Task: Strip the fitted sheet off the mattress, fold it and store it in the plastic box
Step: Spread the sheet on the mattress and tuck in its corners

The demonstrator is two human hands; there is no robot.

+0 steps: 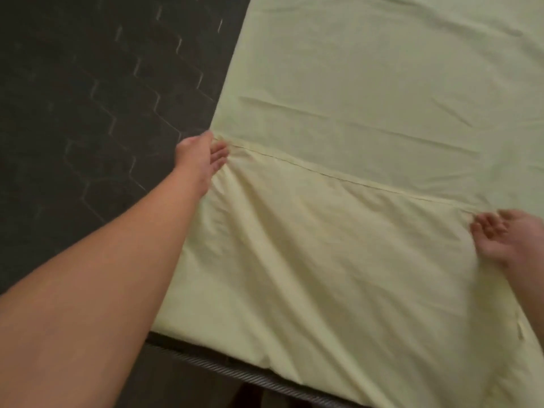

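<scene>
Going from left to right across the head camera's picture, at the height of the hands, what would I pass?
Dark quilted mattress → left hand at the sheet's left edge → pale yellow sheet → right hand

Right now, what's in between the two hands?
Only the yellow sheet: its folded-over flap, with a hem line running from the left hand to the right hand. Nothing else lies there, as the head view shows.
</scene>
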